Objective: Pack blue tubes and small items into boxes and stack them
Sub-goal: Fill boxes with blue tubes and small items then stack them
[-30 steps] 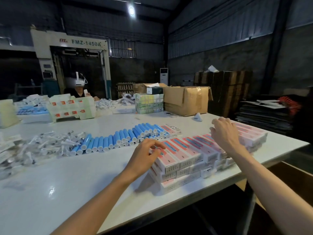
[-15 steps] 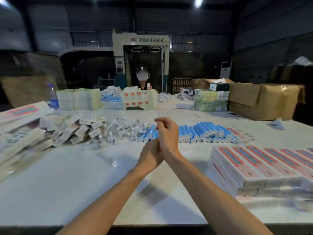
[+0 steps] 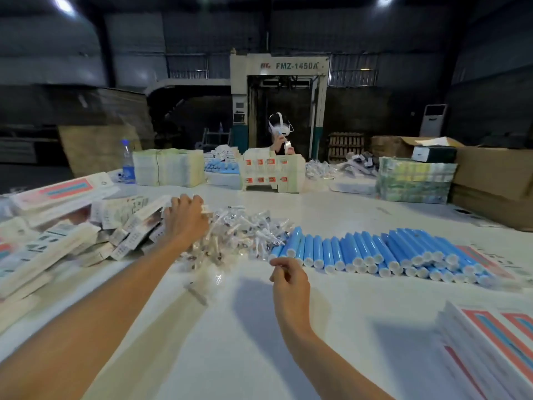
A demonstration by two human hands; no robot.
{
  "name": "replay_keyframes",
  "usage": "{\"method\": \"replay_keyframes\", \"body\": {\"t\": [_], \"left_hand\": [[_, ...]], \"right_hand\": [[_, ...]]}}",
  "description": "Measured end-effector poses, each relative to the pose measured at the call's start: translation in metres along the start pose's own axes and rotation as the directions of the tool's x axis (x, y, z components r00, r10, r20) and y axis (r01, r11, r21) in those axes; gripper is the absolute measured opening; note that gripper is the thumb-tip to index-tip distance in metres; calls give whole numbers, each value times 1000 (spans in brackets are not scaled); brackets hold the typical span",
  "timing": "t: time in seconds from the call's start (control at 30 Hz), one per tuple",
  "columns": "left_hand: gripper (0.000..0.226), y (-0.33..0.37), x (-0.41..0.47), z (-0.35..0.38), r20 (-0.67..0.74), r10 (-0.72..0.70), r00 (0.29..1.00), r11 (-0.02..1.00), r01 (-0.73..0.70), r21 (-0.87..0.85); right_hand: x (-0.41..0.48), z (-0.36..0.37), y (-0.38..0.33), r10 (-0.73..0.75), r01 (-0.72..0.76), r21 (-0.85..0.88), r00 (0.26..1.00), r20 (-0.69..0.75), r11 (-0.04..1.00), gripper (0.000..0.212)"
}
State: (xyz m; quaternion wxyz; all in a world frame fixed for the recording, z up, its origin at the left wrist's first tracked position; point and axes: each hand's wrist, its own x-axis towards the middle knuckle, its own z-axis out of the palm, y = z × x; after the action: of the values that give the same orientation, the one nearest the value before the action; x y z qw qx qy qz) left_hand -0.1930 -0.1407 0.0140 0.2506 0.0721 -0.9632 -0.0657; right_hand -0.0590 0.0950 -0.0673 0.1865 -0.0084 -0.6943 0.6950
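Note:
A row of blue tubes (image 3: 375, 252) with white caps lies across the white table (image 3: 230, 342), right of centre. Left of them sits a heap of small plastic-wrapped items (image 3: 245, 226). Unfilled flat boxes (image 3: 129, 223) are piled at the left. A stack of packed pink-and-blue boxes (image 3: 496, 342) shows at the lower right corner. My left hand (image 3: 186, 219) rests where the flat boxes meet the wrapped items, fingers bent down; what they hold is hidden. My right hand (image 3: 288, 277) hovers just short of the tubes' left end, fingers loosely curled, nothing in it.
Across the table a person (image 3: 279, 137) works behind a printed white stack (image 3: 274, 174). A water bottle (image 3: 127, 161) and pale carton stacks (image 3: 168, 171) stand at the back left. A green bundle (image 3: 415, 180) and brown cardboard boxes (image 3: 490, 174) stand at the back right.
My view has swung left, away from the packed stack. Both hands left the packed boxes, met at the centre, then parted: left to the flat-box pile, right towards the tubes.

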Motion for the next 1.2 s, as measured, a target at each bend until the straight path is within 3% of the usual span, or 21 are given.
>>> {"method": "replay_keyframes", "body": {"t": [0.13, 0.33, 0.47, 0.7, 0.8, 0.93, 1.03, 1.1, 1.2], "left_hand": [[51, -17, 73, 4, -13, -43, 999, 994, 44, 103], [46, -19, 114, 24, 120, -116, 986, 992, 109, 68], [20, -17, 102, 38, 7, -92, 996, 994, 91, 62], [29, -20, 73, 15, -40, -141, 989, 983, 135, -123], [39, -24, 46, -10, -90, -84, 992, 981, 66, -184], [36, -15, -4, -41, -204, -62, 977, 961, 4, -275], [36, -4, -45, -50, -89, -131, 987, 833, 60, -550], [33, 6, -72, -50, 46, -132, 990, 601, 117, -790], [25, 28, -104, -42, 231, -43, 972, 293, 233, -927]], "right_hand": [[-1, 2, 0, -27, 28, -3, 997, 70, 1000, 33], [-2, 0, 0, -47, 47, -2, 991, 124, 999, 32], [-4, -4, -4, -36, 34, 20, 993, 113, 999, 32], [-5, -4, -4, -16, 15, 16, 995, 95, 1000, 31], [-4, -4, -4, -3, 2, 15, 997, 82, 1000, 30], [6, -7, -8, 20, -19, -69, 1000, 16, 997, 25], [24, -10, -14, 0, -9, -280, 999, -33, 960, 20], [45, -13, -19, -28, 11, -459, 999, -30, 888, 18], [82, -19, -23, -71, 60, -668, 997, 11, 742, 23]]}}
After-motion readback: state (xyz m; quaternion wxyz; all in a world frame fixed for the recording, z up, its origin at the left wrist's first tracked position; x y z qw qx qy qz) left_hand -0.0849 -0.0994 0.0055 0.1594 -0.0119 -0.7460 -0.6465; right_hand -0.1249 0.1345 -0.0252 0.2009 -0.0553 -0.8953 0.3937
